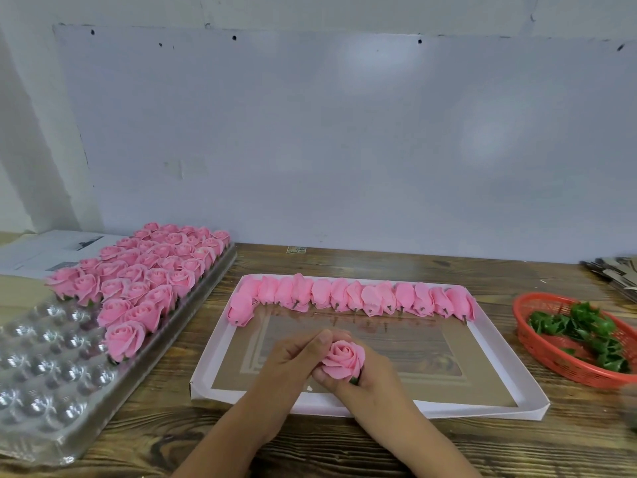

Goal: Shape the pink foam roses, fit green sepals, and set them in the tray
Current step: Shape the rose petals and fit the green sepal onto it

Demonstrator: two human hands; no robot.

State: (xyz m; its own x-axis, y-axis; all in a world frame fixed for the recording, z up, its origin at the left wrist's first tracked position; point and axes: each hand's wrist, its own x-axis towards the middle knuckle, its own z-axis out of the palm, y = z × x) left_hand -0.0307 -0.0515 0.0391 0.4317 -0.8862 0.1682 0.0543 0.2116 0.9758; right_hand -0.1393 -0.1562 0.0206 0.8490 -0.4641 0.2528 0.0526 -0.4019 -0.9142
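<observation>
A pink foam rose point(343, 359) with a bit of green sepal showing at its base is held between both hands over the white box lid point(510, 401). My left hand point(293, 360) pinches its left petals with thumb and fingers. My right hand point(358, 384) cups it from below, fingers curled round the base. Along the lid's far edge lies a row of unshaped pink rose buds point(355, 298) on their sides. The clear plastic tray point(44, 374) at the left holds several finished roses point(151, 274) in its far cells.
A red plastic basket point(537, 350) with green sepals point(586, 332) stands at the right. Folded cardboard pieces point(617, 270) lie at the far right, paper sheets point(44, 250) at the far left. A white wall backs the wooden table point(344, 453).
</observation>
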